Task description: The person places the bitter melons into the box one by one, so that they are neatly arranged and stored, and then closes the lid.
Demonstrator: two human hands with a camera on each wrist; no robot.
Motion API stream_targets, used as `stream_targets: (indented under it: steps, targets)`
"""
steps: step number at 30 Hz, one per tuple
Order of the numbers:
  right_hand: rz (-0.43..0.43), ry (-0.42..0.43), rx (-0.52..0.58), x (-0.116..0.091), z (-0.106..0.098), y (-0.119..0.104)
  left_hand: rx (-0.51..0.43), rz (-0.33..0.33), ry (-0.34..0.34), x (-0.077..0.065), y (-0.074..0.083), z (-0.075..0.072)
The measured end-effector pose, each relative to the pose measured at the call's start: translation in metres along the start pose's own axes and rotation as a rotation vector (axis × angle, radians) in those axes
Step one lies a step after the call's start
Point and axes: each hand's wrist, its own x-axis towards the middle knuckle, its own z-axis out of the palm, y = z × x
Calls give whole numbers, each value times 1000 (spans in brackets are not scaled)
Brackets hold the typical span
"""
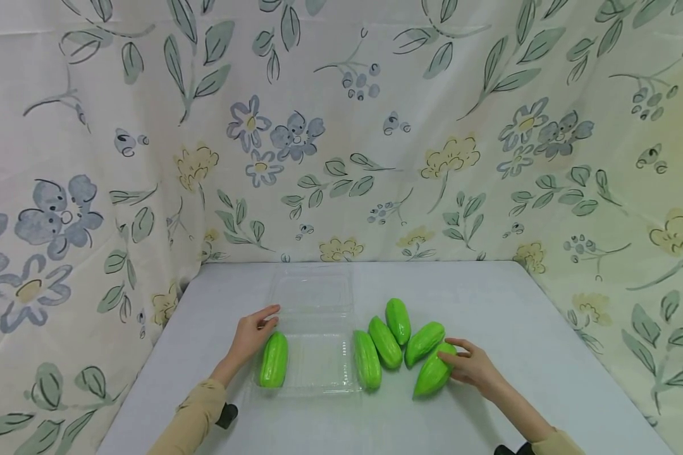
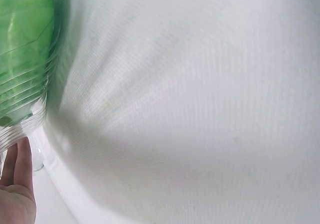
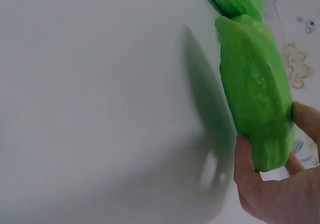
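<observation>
My right hand grips a glossy green ridged fruit by its end, thumb on one side and fingers on the other. The fruit is tilted, and its shadow falls on the table beside it. A clear plastic clamshell container lies opened, lid towards the back. One similar green fruit lies lengthwise inside at its left end. My left hand is at the container's left side near the hinge; in the left wrist view its straight fingers touch the ribbed corner, with the fruit showing through the plastic.
Several more green fruits lie close together between the container and my right hand. The nearest of them overlaps the container's right edge. The white table ends at the back against a floral curtain, which also hangs along both sides.
</observation>
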Motion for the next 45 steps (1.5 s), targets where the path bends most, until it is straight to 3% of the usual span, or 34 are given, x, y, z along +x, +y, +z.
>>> stream_targets:
  steps: [45]
  targets:
    - [-50,18,66,-8,-1,-21,-8,6,-1,0,0,-1]
